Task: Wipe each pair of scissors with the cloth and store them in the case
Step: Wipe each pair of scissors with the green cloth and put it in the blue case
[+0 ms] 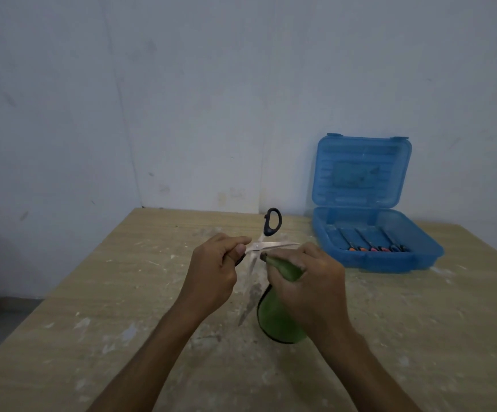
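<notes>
My left hand [216, 273] grips a pair of black-handled scissors [266, 242] near the pivot, above the table. The blades are spread apart: one points right, the other down toward me. One black handle loop sticks up behind my fingers. My right hand [309, 282] is closed around a green cloth [283, 310], which hangs down to the tabletop; the bunched end of the cloth sits between the two blades. The blue plastic case [431, 257] lies open at the right rear, lid upright, with several scissors stored side by side inside.
A pale wooden table [122, 322] with white smears fills the lower view. Its left edge drops off to a grey floor. A plain grey wall stands directly behind the table and the case.
</notes>
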